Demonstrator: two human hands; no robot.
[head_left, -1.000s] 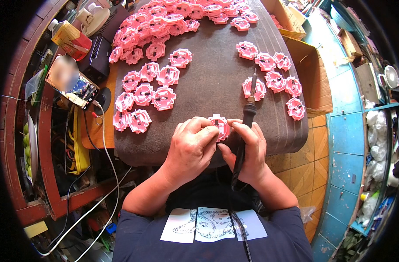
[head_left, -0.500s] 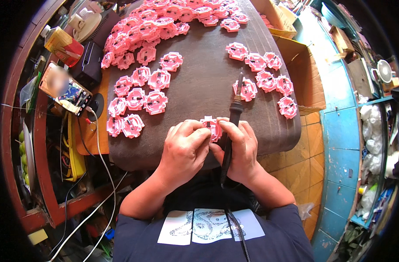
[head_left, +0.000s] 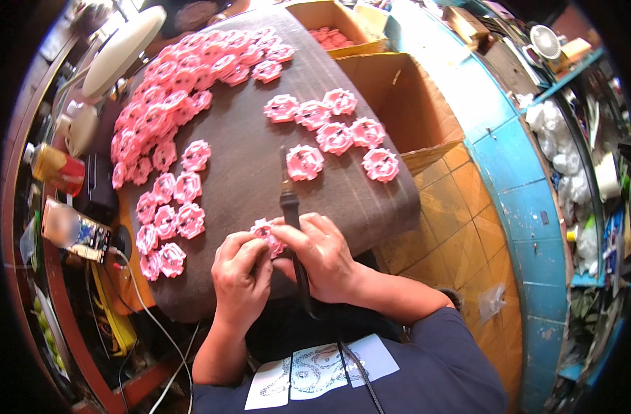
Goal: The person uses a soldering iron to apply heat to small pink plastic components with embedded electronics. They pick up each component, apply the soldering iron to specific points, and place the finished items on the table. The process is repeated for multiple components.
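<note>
Near the table's front edge, a pink plastic part (head_left: 273, 243) with a many-sided, notched outline is between my hands. My right hand (head_left: 322, 257) is closed, its thumb and forefinger on the part's right side. The same hand carries a soldering iron (head_left: 290, 204) with a black handle, its metal tip pointing away from me over the table. My left hand (head_left: 243, 270) is closed in a pinch against the part's left side. Whether those fingertips hold some small piece is hidden.
On the dark table (head_left: 239, 165), similar pink parts lie in a heap (head_left: 184, 76) and loose groups left and right. Open cardboard boxes (head_left: 415, 103) stand beyond the right edge. At left are a phone (head_left: 74, 231), a bottle (head_left: 56, 169), a lamp (head_left: 124, 52) and cables.
The view has turned right, so the table and hands appear farther left and the lamp shows fully. Both hands stay at the same pink part, with the soldering iron still in my right hand.
</note>
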